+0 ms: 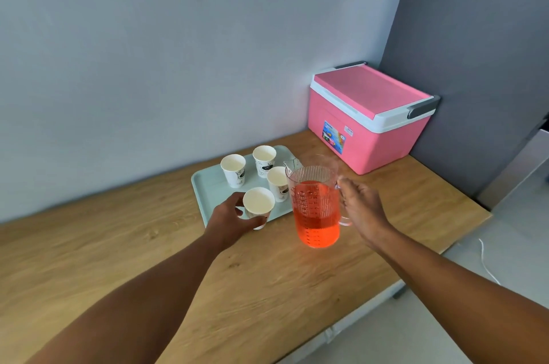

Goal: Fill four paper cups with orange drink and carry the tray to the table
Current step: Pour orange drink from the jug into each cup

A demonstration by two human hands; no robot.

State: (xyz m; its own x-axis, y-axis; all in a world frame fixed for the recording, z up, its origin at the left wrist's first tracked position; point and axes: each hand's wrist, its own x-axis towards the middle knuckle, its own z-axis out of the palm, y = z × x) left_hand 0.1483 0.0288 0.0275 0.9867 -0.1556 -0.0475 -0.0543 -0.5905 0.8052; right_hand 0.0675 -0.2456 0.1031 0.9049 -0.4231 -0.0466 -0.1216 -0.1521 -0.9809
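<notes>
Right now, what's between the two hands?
The head view shows the pitcher of orange drink, between the left hand gripping a cup and the right hand.

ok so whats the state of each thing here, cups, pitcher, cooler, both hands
near cup: empty, upright, held
three far cups: empty, upright on the tray
pitcher: upright, roughly two thirds full of orange drink
cooler: lid closed
left hand: fingers curled round the near cup
right hand: at the pitcher handle, grip hidden

Bare counter (133, 259) lies open left of the tray (208, 185); the pink cooler (365, 125) blocks the right corner.
</notes>
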